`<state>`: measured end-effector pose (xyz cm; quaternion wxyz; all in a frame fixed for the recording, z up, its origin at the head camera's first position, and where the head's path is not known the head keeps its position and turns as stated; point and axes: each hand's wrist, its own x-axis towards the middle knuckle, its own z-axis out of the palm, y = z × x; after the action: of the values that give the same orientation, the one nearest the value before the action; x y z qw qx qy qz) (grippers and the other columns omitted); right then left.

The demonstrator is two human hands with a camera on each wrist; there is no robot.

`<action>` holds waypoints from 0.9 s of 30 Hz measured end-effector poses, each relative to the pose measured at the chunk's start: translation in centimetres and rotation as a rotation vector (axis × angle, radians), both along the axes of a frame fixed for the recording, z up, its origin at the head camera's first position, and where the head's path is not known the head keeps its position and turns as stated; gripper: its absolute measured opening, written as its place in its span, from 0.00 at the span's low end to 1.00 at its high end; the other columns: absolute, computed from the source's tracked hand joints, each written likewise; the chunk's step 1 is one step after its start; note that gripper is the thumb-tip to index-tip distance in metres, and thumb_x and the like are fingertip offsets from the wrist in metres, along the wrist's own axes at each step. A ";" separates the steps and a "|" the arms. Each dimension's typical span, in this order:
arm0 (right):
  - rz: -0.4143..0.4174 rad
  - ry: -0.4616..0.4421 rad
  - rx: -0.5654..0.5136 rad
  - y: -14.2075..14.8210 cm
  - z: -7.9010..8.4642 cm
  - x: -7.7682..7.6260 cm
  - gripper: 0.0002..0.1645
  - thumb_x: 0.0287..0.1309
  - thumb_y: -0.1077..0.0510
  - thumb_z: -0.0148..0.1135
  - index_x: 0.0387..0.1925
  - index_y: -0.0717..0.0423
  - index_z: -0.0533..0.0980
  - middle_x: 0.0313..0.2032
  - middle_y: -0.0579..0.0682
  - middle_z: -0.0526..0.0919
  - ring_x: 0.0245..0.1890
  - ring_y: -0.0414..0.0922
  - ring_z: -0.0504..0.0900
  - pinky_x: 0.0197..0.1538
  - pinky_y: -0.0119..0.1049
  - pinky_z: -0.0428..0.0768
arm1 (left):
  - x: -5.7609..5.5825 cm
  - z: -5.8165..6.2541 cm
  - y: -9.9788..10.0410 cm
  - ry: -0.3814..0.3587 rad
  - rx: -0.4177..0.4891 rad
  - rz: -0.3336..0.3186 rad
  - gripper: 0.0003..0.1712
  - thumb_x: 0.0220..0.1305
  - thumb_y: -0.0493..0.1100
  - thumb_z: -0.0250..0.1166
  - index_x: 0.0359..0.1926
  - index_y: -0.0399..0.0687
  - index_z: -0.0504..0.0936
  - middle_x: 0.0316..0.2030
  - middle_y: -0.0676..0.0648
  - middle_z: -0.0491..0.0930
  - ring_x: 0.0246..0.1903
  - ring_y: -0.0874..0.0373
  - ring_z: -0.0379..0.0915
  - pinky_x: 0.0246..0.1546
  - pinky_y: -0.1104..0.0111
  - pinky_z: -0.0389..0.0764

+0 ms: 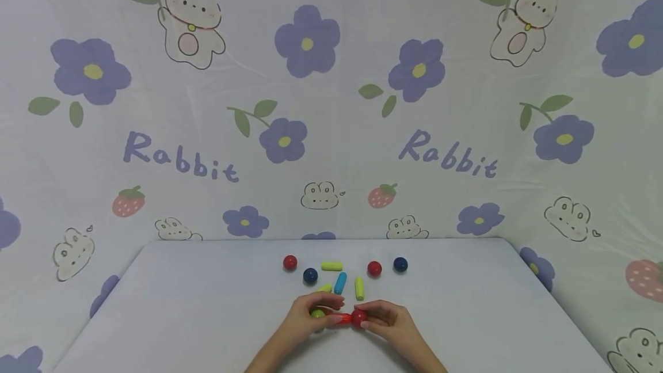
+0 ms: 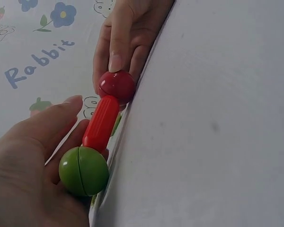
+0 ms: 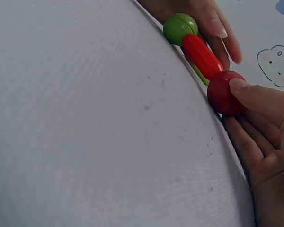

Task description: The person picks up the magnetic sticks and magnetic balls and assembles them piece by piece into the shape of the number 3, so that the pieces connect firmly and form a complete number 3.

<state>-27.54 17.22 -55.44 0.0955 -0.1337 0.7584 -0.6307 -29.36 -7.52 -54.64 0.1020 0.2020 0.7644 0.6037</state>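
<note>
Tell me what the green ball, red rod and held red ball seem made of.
Green ball: probably hard plastic, glossy, with a sharp highlight and a seam. Red rod: likely molded plastic, moderately shiny, with lengthwise grooves. Held red ball: smooth, glossy highlight suggests plastic, though lacquered wood is possible.

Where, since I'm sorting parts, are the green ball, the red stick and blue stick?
Green ball (image 2: 84, 171): left wrist view, visible middle.
Red stick (image 2: 102, 123): left wrist view, middle of its length.
Blue stick (image 1: 340, 283): head view, middle of its length.
</note>
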 end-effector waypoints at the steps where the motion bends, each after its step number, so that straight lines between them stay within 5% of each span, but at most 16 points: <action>1: 0.000 -0.002 -0.001 0.0 0.1 0.0 0.24 0.56 0.56 0.69 0.54 0.57 0.78 0.55 0.58 0.82 0.51 0.33 0.83 0.55 0.27 0.81 | 0.0 0.0 0.1 -0.002 -0.002 0.001 0.21 0.58 0.49 0.70 0.53 0.53 0.82 0.48 0.50 0.85 0.47 0.60 0.82 0.47 0.77 0.82; 17: 0.007 -0.008 -0.012 0.0 0.1 0.2 0.24 0.56 0.57 0.69 0.55 0.58 0.78 0.54 0.58 0.82 0.52 0.38 0.83 0.56 0.28 0.81 | -0.2 -0.3 0.6 0.025 -0.069 0.006 0.14 0.58 0.52 0.70 0.47 0.62 0.86 0.43 0.55 0.87 0.42 0.65 0.80 0.39 0.76 0.80; 27: 0.001 0.009 -0.001 0.1 -0.1 0.2 0.23 0.56 0.57 0.69 0.54 0.58 0.78 0.54 0.58 0.82 0.52 0.38 0.83 0.56 0.28 0.81 | -0.2 -0.5 0.8 0.064 -0.058 0.002 0.14 0.58 0.50 0.71 0.45 0.57 0.87 0.40 0.50 0.87 0.37 0.66 0.78 0.35 0.77 0.79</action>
<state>-27.38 17.27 -55.55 0.0924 -0.1367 0.7586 -0.6303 -29.57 -6.73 -55.16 0.0824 0.2174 0.7848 0.5744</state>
